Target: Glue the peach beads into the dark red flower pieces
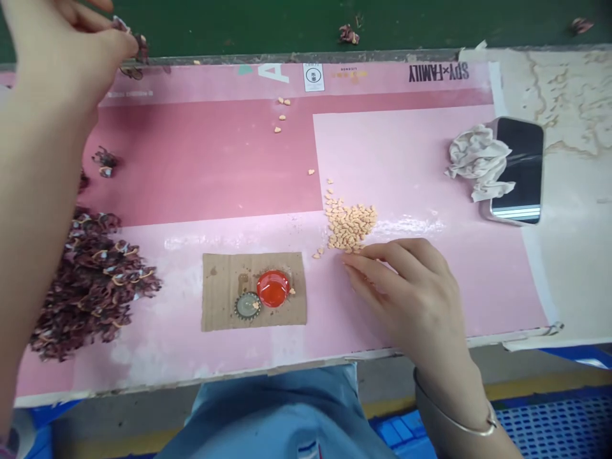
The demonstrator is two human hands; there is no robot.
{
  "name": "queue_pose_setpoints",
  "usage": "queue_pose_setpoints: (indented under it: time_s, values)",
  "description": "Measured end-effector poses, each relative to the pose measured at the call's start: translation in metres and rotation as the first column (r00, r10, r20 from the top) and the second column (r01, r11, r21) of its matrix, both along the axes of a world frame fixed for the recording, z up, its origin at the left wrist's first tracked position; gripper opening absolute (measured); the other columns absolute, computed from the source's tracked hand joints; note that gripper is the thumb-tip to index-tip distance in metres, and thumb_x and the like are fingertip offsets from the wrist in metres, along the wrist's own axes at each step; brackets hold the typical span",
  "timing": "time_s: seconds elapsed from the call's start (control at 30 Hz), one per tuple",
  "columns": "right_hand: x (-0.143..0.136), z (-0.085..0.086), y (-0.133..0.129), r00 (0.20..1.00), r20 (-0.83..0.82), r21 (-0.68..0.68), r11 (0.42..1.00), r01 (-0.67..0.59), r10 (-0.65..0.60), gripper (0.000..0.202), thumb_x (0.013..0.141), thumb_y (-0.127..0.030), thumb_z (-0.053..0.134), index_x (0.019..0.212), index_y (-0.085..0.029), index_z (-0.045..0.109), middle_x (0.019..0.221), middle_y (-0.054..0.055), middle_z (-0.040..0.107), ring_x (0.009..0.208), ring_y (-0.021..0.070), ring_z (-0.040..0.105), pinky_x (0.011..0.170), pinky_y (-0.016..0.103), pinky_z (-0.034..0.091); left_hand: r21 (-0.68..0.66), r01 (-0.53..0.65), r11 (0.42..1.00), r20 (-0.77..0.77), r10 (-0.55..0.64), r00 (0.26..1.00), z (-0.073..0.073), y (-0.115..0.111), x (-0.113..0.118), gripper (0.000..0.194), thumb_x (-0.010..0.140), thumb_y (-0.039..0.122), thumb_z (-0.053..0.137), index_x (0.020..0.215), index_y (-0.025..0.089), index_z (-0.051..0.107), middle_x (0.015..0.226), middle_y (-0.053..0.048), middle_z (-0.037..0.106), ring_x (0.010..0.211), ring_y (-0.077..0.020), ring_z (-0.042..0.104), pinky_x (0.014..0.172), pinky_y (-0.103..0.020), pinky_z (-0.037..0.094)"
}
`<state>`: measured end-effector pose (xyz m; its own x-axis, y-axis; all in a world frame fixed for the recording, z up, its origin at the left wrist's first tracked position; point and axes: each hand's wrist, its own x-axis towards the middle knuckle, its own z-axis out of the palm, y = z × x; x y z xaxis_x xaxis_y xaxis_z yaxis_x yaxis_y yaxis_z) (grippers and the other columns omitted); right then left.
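Note:
At the upper left my left hand (71,57) is pinched on a small dark purple wired piece (141,46), over the far edge of the pink mat. My right hand (411,293) has thumb and forefinger together at the near edge of a pile of small tan pieces (351,224); anything between its fingertips is too small to make out. Left of it lies a cardboard piece (220,274) with a red dish (273,289) of shiny liquid and a bottle cap (247,306). Partly behind my left forearm is a heap of dark purple wired pieces (95,287).
A phone (519,191) with crumpled tissue (478,156) on it lies at the right. Beyond the pink mat (215,159) runs a green surface (248,29) with a few purple pieces. Several loose tan pieces (282,117) lie on the mat.

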<state>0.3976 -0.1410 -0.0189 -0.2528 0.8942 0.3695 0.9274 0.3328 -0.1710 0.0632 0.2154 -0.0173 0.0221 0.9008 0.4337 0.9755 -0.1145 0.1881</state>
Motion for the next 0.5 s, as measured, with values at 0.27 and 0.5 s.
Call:
queue_pose_setpoints:
  time_s: [0.27, 0.5]
  values:
    - [0.007, 0.004, 0.013, 0.992, -0.026, -0.132, 0.984, -0.122, 0.120, 0.013, 0.103, -0.018, 0.059, 0.095, -0.019, 0.069, 0.093, 0.007, 0.074, 0.084, 0.0217, 0.059, 0.076, 0.036, 0.051, -0.279, -0.204, 0.938, 0.062, 0.229, 0.971, -0.007, 0.037, 0.050, 0.049, 0.084, 0.048, 0.060, 0.065, 0.021, 0.024, 0.100, 0.001, 0.076, 0.094, -0.0140, 0.075, 0.056, -0.005, 0.048]
    - [0.006, 0.003, 0.007, 0.986, -0.138, -0.126, 0.986, -0.109, 0.091, 0.010, 0.103, -0.025, 0.063, 0.096, -0.019, 0.068, 0.093, 0.006, 0.074, 0.088, 0.0215, 0.061, 0.078, 0.037, 0.054, -0.199, -0.181, 0.963, -0.108, 0.161, 0.981, 0.002, -0.013, 0.025, 0.046, 0.087, 0.041, 0.065, 0.070, 0.018, 0.029, 0.135, 0.000, 0.063, 0.116, -0.0146, 0.070, 0.090, -0.020, 0.060]
